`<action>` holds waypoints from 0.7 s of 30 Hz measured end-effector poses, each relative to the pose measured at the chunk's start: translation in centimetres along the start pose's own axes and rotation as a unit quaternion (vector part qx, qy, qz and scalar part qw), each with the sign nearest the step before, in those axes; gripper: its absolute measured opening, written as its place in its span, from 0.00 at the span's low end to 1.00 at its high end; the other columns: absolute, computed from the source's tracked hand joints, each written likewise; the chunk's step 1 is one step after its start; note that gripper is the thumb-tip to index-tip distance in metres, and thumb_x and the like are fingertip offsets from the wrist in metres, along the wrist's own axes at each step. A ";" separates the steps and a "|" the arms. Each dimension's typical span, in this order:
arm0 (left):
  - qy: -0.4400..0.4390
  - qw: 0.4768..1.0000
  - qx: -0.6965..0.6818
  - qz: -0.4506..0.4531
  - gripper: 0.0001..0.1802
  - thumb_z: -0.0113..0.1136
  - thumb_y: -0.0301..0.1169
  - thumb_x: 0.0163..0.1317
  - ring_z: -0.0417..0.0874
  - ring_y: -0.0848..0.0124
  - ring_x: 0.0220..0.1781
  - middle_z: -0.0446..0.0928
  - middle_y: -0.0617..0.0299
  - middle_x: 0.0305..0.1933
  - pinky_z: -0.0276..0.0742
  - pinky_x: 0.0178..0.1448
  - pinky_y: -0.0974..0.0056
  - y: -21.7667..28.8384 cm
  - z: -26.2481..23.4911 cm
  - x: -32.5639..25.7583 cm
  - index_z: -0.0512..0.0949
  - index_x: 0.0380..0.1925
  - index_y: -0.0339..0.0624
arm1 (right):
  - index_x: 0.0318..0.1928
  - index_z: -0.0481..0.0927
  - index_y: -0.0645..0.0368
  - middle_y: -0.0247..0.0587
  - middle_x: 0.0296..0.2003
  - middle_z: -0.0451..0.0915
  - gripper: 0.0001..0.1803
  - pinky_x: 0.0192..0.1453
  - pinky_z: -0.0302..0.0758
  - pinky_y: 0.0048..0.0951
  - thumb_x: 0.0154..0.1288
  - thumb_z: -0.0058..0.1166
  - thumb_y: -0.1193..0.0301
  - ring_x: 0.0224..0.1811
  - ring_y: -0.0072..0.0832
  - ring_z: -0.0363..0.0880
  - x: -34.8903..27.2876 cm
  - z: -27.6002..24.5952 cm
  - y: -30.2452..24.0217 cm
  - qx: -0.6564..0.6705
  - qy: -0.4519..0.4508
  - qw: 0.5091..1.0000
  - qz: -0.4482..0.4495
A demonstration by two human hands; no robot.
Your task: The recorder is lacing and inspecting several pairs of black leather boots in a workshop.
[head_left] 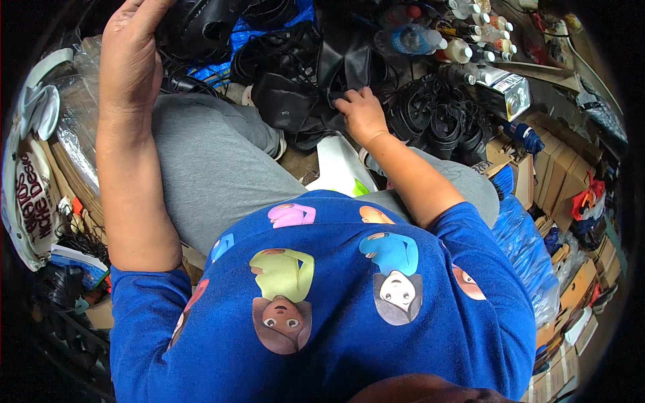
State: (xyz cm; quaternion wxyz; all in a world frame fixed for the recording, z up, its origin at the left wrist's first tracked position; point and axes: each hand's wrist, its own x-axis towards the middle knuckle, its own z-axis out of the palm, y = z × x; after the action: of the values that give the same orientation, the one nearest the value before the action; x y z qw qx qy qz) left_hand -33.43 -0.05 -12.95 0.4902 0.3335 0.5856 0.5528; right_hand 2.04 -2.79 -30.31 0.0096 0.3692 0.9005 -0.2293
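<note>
My right hand [363, 115] is closed on the edge of a smooth black leather-like piece [346, 64], its fingers bent over it between my knees. Next to that, a similar black piece [285, 101] with a small pale mark lies draped toward my left leg. My left hand [132, 57] is raised at the upper left. Its fingers are stretched and partly cut off by the picture's edge, and nothing shows in them. Close beside it is a bulky black shiny item [195, 30]. Tangled black strips [275, 57] lie between the hands.
A heap of black looped pieces [440, 117] sits right of my right hand. Plastic bottles [413, 40] and a printed box [507, 91] stand beyond it. A white and green sheet [339, 164] lies between my legs. Cardboard [557, 168] and blue plastic wrap [524, 245] crowd the right side.
</note>
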 end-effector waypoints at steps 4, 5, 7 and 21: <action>0.013 1.000 0.004 0.017 0.12 0.53 0.29 0.61 0.77 0.73 0.48 0.78 0.58 0.43 0.67 0.57 0.71 -0.3 -0.4 0.0 0.76 0.43 0.33 | 0.35 0.81 0.49 0.35 0.36 0.74 0.12 0.48 0.70 0.36 0.47 0.50 0.73 0.44 0.39 0.69 0.5 -0.1 -0.5 -0.034 -0.046 0.998 0.004; 0.016 1.000 0.005 0.022 0.12 0.53 0.29 0.61 0.77 0.73 0.48 0.78 0.58 0.43 0.67 0.57 0.71 -0.4 -0.3 0.0 0.76 0.43 0.33 | 0.35 0.81 0.49 0.35 0.36 0.74 0.12 0.48 0.70 0.36 0.47 0.50 0.73 0.44 0.39 0.69 0.5 -0.1 -0.4 -0.034 -0.046 0.998 0.003; 0.019 0.999 0.006 0.026 0.13 0.53 0.29 0.61 0.77 0.73 0.48 0.78 0.58 0.43 0.67 0.57 0.71 -0.4 -0.4 0.0 0.76 0.43 0.33 | 0.35 0.81 0.49 0.36 0.36 0.73 0.12 0.48 0.70 0.36 0.47 0.51 0.73 0.44 0.39 0.69 0.4 -0.1 -0.3 -0.034 -0.036 0.999 -0.005; 0.006 1.000 0.027 0.011 0.12 0.53 0.29 0.62 0.77 0.73 0.47 0.78 0.59 0.43 0.68 0.56 0.71 0.8 -1.1 -0.8 0.76 0.42 0.34 | 0.34 0.79 0.49 0.35 0.37 0.73 0.11 0.44 0.73 0.36 0.46 0.52 0.72 0.43 0.37 0.70 3.8 -2.5 -4.1 0.000 -0.048 0.992 -0.114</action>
State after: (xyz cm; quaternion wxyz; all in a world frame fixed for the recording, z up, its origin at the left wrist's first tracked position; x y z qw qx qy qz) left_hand -34.36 -0.97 -12.12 0.4707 0.3500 0.5998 0.5442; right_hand -3.09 -1.84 -27.13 0.0268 0.2522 0.9353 -0.2468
